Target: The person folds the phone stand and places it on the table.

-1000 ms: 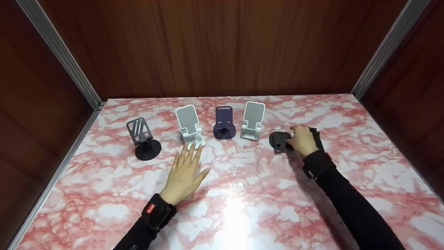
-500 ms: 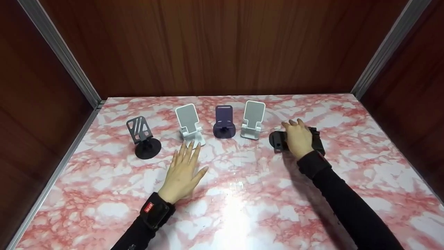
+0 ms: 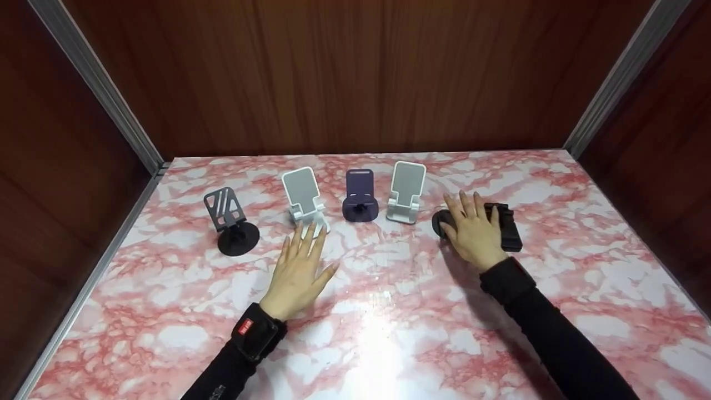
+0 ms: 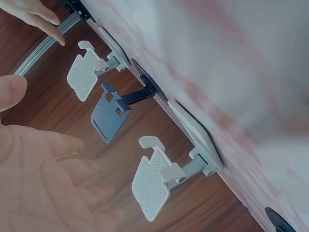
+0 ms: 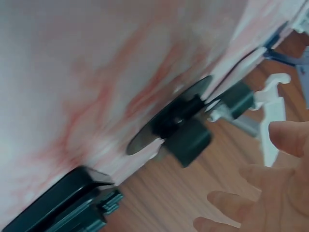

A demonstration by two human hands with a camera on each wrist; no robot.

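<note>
1. when viewed from the head, can see just an edge of the black stand (image 3: 437, 225) on the table (image 3: 383, 272), mostly hidden beneath the right hand (image 3: 475, 230).
2. from the right wrist, can make out far more of that stand: a round base on the table, dark blocks jutting from it, and a gap between them and the fingers (image 5: 231, 205).
3. can see the right hand spread wide, fingers straight, holding nothing.
4. can see the left hand (image 3: 294, 278) likewise spread and holding nothing; from the head, seems to overlap the base of the first white stand (image 3: 301, 191), yet from the left wrist shows apart from it.
5. in a loose row to the left of the black stand, can count the second white stand (image 3: 407, 186), purple stand (image 3: 360, 183), first white stand and grey stand (image 3: 225, 208).
6. right of the black stand, can see a black box (image 3: 511, 233), partly blocked by the right hand from above, but plainly separate from the right wrist.
7. behind, can see a dark wooden panel (image 3: 355, 78).
</note>
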